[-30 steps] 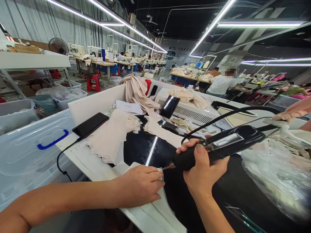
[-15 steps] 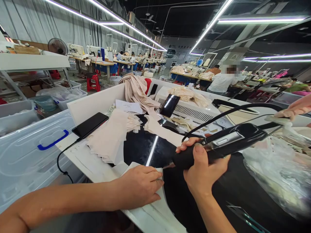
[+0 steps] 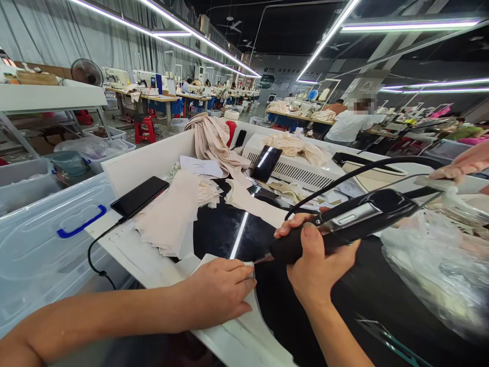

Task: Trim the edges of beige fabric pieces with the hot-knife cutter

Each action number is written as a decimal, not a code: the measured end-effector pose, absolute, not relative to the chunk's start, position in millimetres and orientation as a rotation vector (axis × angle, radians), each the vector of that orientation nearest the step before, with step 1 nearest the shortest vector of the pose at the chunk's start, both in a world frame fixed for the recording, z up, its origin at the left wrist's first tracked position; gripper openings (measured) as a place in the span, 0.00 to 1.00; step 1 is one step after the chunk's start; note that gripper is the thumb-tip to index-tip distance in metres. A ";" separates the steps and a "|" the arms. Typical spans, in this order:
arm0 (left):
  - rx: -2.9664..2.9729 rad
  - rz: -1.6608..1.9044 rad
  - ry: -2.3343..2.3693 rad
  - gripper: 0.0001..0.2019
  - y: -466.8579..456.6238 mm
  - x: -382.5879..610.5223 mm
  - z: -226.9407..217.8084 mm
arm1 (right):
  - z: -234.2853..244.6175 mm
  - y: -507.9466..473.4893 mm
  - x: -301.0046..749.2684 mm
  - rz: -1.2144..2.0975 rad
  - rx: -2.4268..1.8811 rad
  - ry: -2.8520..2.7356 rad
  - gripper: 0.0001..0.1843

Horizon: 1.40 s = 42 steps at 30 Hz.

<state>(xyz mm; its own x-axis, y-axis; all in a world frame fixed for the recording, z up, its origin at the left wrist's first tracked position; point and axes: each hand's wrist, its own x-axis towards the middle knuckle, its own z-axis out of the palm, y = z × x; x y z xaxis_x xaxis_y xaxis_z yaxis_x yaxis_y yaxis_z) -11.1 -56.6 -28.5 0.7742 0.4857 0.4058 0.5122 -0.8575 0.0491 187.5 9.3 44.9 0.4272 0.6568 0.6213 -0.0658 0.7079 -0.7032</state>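
Black cutting tool (image 3: 344, 224) clamped in right hand (image 3: 317, 265); left hand (image 3: 217, 293) presses pale sheet (image 3: 248, 339) flat, fingers together.

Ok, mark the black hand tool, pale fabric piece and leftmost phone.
black hand tool (image 3: 349, 218): head view, silver plate.
pale fabric piece (image 3: 245, 340): head view, bare near end.
leftmost phone (image 3: 139, 196): head view, screen middle.

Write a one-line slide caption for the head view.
Left hand pins a pale fabric piece on a black worktop; right hand grips a corded black hand tool, tip at the fabric.
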 end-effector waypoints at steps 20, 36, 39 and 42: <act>-2.761 -0.751 -0.740 0.22 -59.3 -19.2 -38.5 | 50.1 7.8 182.8 0.472 -0.636 -1.044 0.33; -2.751 -0.701 -0.753 0.20 -60.3 -16.4 -32.0 | 46.4 5.0 178.5 0.509 -0.658 -1.039 0.35; -2.766 -0.699 -0.748 0.19 -60.3 -15.9 -31.4 | 46.0 4.2 178.6 0.517 -0.657 -1.045 0.34; -2.760 -0.731 -0.733 0.20 -60.0 -15.9 -30.7 | 45.6 3.2 178.0 0.514 -0.658 -1.046 0.34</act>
<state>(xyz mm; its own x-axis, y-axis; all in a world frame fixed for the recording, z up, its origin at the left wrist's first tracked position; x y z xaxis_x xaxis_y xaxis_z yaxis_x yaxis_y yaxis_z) -15.9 -60.0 -30.7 0.7557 0.4133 0.5080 0.5087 -0.8590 -0.0578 178.0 3.2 45.6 0.4159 0.6697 0.6153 -0.0780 0.7003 -0.7095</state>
